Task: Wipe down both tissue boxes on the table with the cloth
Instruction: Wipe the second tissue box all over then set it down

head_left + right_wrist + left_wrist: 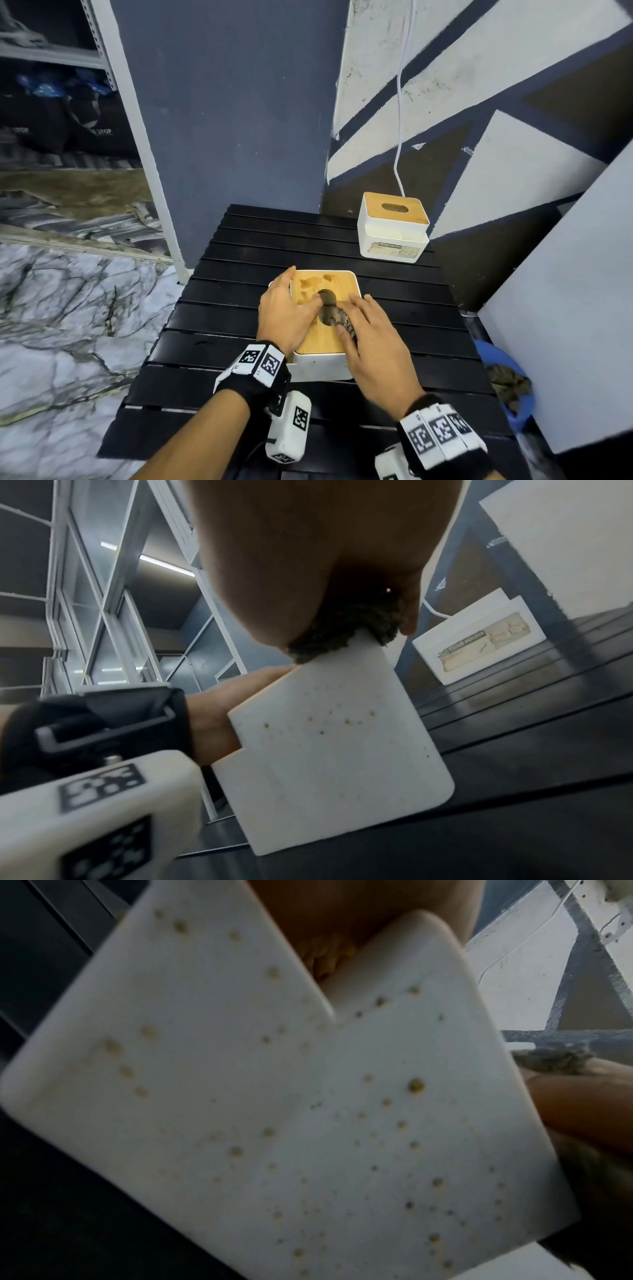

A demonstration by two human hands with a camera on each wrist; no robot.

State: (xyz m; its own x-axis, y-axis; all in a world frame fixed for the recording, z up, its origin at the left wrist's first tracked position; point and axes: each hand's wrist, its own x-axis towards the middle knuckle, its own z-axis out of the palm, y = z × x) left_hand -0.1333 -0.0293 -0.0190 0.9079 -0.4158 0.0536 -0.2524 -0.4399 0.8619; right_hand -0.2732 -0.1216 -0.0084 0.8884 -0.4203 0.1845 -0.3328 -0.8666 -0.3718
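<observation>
The near tissue box [322, 349], white with a wooden lid, stands mid-table; its white side [308, 1096] [335, 750] is dotted with brown spots. My left hand [287, 313] grips its left edge, thumb on the lid. My right hand [371, 337] holds a dark bunched cloth [337, 320] [346, 631] down on the lid beside the oval slot. The cloth's edge [555, 1060] peeks over the box top. A second tissue box [392, 228] [479, 639] sits untouched at the far right corner.
The black slatted table [239, 308] ends close to the painted wall behind. A white cable [399, 137] hangs down to the far box. A white board [565, 291] leans on the right, with a blue basin [524, 411] holding dark rags below it.
</observation>
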